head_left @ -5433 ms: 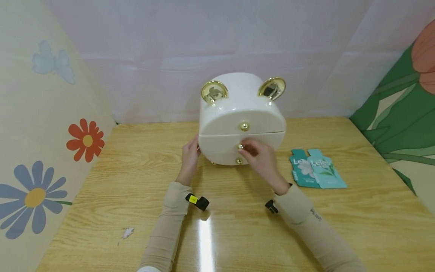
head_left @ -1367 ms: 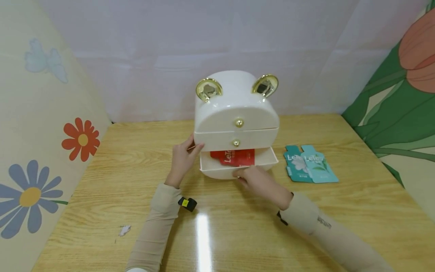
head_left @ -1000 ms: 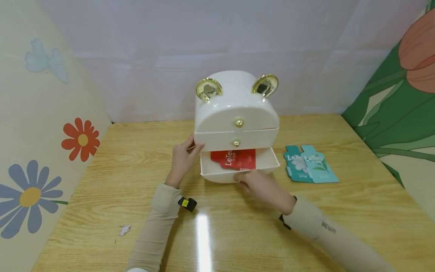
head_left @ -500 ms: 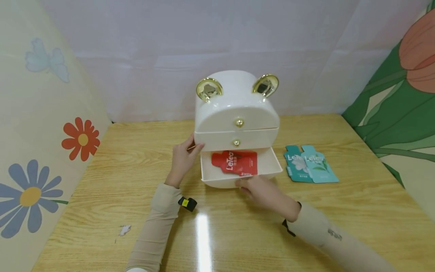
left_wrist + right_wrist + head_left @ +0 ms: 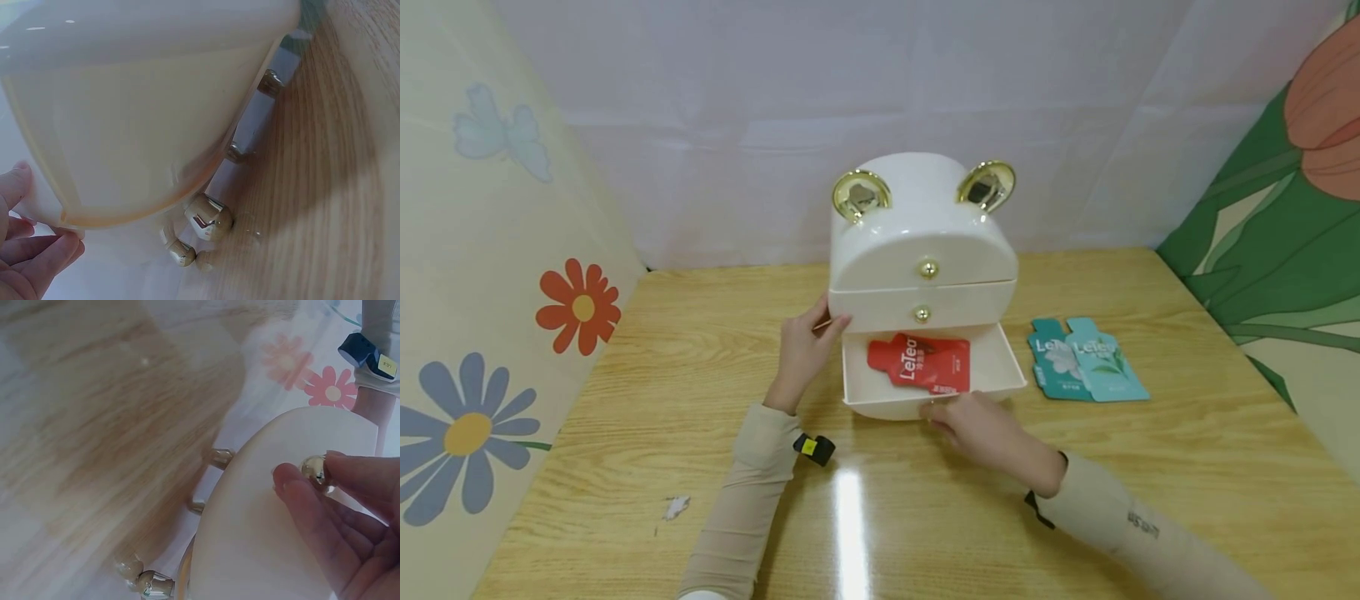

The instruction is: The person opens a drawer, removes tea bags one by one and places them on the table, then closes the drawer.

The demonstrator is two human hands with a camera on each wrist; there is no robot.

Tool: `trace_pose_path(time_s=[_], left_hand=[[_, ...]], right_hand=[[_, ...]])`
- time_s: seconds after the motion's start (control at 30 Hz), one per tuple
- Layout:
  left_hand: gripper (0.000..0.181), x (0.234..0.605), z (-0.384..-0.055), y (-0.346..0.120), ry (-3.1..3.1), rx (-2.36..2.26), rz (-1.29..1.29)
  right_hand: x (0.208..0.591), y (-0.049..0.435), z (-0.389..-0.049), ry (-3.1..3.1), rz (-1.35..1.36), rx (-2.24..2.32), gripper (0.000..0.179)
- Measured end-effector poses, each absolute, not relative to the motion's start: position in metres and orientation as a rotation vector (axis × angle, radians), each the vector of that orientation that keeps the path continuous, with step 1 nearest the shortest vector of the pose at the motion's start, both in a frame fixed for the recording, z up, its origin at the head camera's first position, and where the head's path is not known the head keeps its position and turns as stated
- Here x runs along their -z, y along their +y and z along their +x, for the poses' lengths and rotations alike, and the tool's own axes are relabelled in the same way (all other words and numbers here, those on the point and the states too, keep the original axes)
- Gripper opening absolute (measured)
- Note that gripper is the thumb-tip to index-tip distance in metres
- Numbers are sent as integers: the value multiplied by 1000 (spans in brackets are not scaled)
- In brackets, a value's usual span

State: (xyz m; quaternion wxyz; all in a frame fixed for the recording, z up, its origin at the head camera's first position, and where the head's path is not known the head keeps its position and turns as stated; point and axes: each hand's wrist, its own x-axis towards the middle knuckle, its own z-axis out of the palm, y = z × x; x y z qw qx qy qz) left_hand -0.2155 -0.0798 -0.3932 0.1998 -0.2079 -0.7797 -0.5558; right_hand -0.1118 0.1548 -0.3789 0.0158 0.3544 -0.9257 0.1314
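A white drawer box (image 5: 917,196) with gold ears stands on the table, its bottom drawer (image 5: 1000,367) pulled out. Inside that drawer lies a red LeTea pouch-shaped packet (image 5: 928,362). My right hand (image 5: 981,429) pinches the bottom drawer's gold knob (image 5: 317,473) between thumb and fingers, plainest in the right wrist view. At the box's left side, my left hand (image 5: 803,354) grips the edge of the body, thumb at the front; the left wrist view shows its fingers (image 5: 53,256) by that edge. The upper two drawers are closed.
Two teal LeTea packets (image 5: 1108,367), overlapping, lie on the wooden table (image 5: 715,333) to the right of the box. A pale curtain (image 5: 760,150) hangs behind. Painted panels stand at both sides. The box rests on small gold feet (image 5: 209,219).
Earliest, the drawers were closed and my right hand was at the middle knob. It then drew the bottom drawer out towards me, showing more of the red packet. My left hand stays at the box.
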Motion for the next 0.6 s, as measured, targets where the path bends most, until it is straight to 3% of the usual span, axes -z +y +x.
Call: trace_pose_path(time_s=[0.6], left_hand=[[43, 392, -215, -80, -2193, 1536, -587]], right_hand=[[373, 157, -104, -2838, 1146, -516, 13]])
